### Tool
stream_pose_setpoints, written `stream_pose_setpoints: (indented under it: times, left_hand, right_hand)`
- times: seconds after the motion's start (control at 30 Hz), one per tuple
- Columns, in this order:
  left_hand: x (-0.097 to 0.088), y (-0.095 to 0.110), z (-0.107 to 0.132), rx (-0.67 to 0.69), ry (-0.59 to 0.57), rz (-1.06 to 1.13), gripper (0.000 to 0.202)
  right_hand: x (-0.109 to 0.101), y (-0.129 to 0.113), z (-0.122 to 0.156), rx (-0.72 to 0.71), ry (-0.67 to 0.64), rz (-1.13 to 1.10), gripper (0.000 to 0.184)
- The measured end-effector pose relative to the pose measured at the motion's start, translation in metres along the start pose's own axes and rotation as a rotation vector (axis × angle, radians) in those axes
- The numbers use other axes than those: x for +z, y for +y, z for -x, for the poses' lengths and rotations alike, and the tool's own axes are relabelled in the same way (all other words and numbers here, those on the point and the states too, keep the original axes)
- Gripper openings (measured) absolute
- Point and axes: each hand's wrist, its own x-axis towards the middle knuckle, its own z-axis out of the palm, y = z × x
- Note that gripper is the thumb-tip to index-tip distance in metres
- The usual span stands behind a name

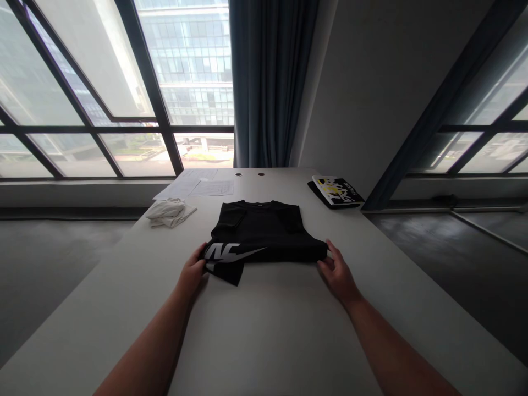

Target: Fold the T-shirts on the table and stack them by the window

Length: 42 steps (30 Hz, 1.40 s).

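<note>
A black T-shirt (pixel 264 224) lies on the white table (pixel 264 330), its neckline toward the far end and its sleeves tucked inward. Its near part is turned up into a fold, which shows a grey printed logo at the left. A black flap sticks out below the fold on that side. My left hand (pixel 196 264) grips the left end of the fold, fingers closed on the cloth. At the opposite end, my right hand (pixel 336 270) pinches the fold's right edge between thumb and fingers.
A crumpled white cloth (pixel 170 213) lies on the table's left, with paper sheets (pixel 212 187) behind it. Folded black garments with a white and yellow print (pixel 336 191) sit at the far right. Two round holes are near the far edge. Behind hangs a blue curtain (pixel 270 82).
</note>
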Motion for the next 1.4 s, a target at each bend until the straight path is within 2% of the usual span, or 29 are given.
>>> stream_pose_setpoints:
  times: [0.07,0.2,0.27,0.33,0.43,0.57,0.63,0.7,0.8,0.9,0.97,1.03,1.1,1.13,1.2,1.27,1.33,1.4]
  left_hand:
    - [-0.002,0.000,0.001,-0.001,0.015,-0.027,0.070]
    - [-0.006,0.006,0.016,0.069,0.047,-0.476,0.079]
    - [-0.004,0.010,0.027,0.102,0.007,-0.679,0.084]
    - [-0.001,0.015,0.036,0.126,-0.077,-0.740,0.084]
    - [0.003,0.018,0.036,0.128,-0.134,-0.571,0.081]
    - [0.002,0.022,0.027,0.021,-0.030,-0.053,0.083]
    - [-0.001,0.028,0.025,-0.071,-0.021,0.175,0.085]
    - [-0.006,0.034,0.026,-0.159,-0.039,0.277,0.087]
    - [-0.017,0.042,0.027,-0.269,-0.138,0.272,0.084]
    - [-0.030,0.042,0.025,-0.299,-0.286,0.169,0.075]
    - [-0.036,0.039,0.025,-0.243,-0.302,-0.031,0.069]
    - [-0.039,0.038,0.027,-0.125,-0.207,-0.363,0.062]
    - [-0.034,0.039,0.031,0.066,-0.085,-0.699,0.054]
    - [-0.030,0.041,0.034,0.179,-0.059,-0.815,0.050]
    - [-0.015,0.043,0.039,0.395,-0.119,-0.919,0.046]
    - [0.003,0.042,0.044,0.528,-0.266,-0.943,0.047]
    - [0.021,0.035,0.048,0.545,-0.387,-0.986,0.053]
    - [0.034,0.026,0.050,0.484,-0.444,-1.050,0.057]
  right_hand:
    - [0.003,0.002,0.000,-0.004,-0.114,0.041,0.082]
    - [0.006,0.002,-0.001,-0.051,-0.316,0.178,0.074]
    - [0.005,0.001,-0.001,-0.074,-0.337,0.183,0.071]
    - [0.002,0.000,0.000,-0.069,-0.313,0.160,0.067]
    - [-0.002,-0.001,0.002,-0.006,-0.183,0.100,0.058]
    - [-0.004,-0.003,0.000,0.062,0.054,-0.002,0.051]
    - [-0.006,-0.003,-0.004,0.115,0.101,-0.023,0.049]
    - [-0.010,-0.001,-0.011,0.216,0.057,-0.080,0.045]
    - [-0.019,0.002,-0.020,0.444,-0.161,-0.274,0.038]
    - [-0.032,0.003,-0.022,0.610,-0.351,-0.421,0.038]
    - [-0.040,0.002,-0.018,0.648,-0.395,-0.436,0.038]
    - [-0.046,0.002,-0.011,0.619,-0.375,-0.351,0.038]
    - [-0.049,0.001,-0.002,0.517,-0.327,-0.152,0.037]
    - [-0.049,0.001,0.003,0.441,-0.295,-0.025,0.034]
    - [-0.045,-0.003,0.014,0.245,-0.222,0.221,0.030]
    - [-0.035,-0.012,0.027,0.029,-0.203,0.392,0.031]
    - [-0.020,-0.023,0.039,-0.116,-0.270,0.488,0.039]
    - [-0.004,-0.032,0.049,-0.135,-0.379,0.556,0.049]
